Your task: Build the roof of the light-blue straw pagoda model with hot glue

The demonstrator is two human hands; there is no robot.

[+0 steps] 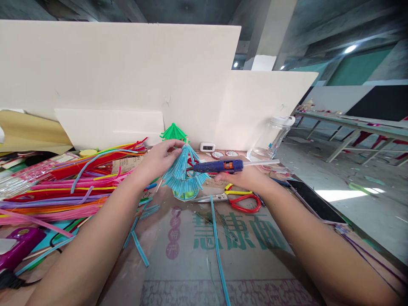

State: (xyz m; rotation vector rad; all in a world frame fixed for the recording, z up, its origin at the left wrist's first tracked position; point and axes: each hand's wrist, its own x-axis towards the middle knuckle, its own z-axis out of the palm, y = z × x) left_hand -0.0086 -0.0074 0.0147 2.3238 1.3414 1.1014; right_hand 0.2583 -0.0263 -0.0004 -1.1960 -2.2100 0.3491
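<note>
A blue tiered pagoda-like model (185, 174), made of pipe cleaners, stands on the table in front of me. My left hand (164, 158) is closed on its upper tier from the left, fingers near the stick at its peak. In my right hand (239, 176) is a dark blue hot glue gun (219, 166), its nozzle pointing left against or very near the model's side. A whitish glue stick (263, 162) sticks out of the gun's back. Scissors (244, 199) with red and yellow handles lie below it. One long blue pipe cleaner (218, 250) lies nearest me.
Bundles of coloured pipe cleaners (79, 187) cover the left side, with short blue pieces (140, 248) nearby. A green roofed model (174, 131) stands behind. At the right are a clear plastic jug (270, 138) and a phone (314, 199). White boards (127, 68) close off the back.
</note>
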